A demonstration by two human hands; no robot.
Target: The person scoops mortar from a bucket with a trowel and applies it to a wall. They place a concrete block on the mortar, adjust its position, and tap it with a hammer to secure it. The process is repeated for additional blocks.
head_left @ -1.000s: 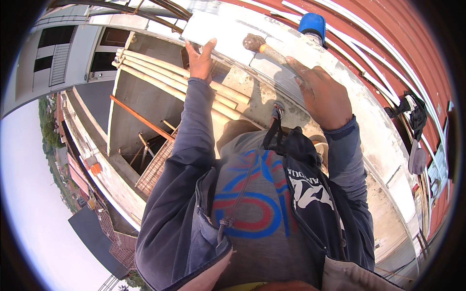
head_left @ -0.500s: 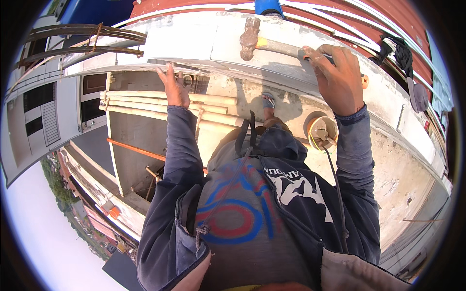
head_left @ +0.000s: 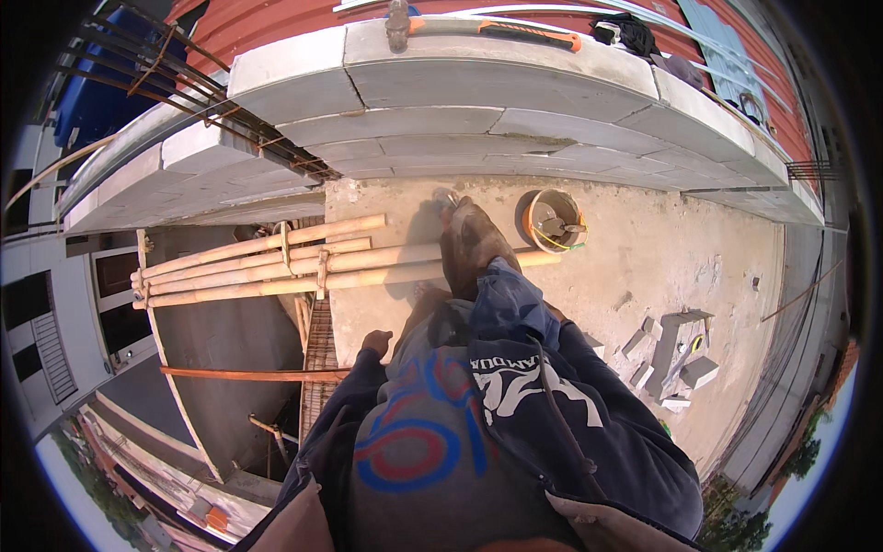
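A hammer (head_left: 529, 34) with a steel head and a black and orange handle lies on top of the grey block wall (head_left: 497, 81), and neither hand touches it. Low beside my left thigh hangs my left hand (head_left: 375, 343), its fingers curled in and nothing visible in them. Only a sliver of my right hand (head_left: 555, 313) shows past the trouser cloth at my right side; its fingers are hidden. My bare lower leg (head_left: 474, 244) is stretched out in front of me, toward the wall.
A bucket (head_left: 555, 221) with mortar stands by my leg. Bamboo poles (head_left: 267, 267) lie at left over a drop. Rusty rebar (head_left: 198, 101) juts out beside the wall. Broken blocks (head_left: 676, 354) sit on the concrete floor (head_left: 644, 248) at right. Dark cloth (head_left: 625, 34) lies beyond the wall.
My right hand was at the hammer's handle; now the hammer lies on the wall, released. Both hands have dropped to my sides, and the view has shifted, showing more of the wall's face.
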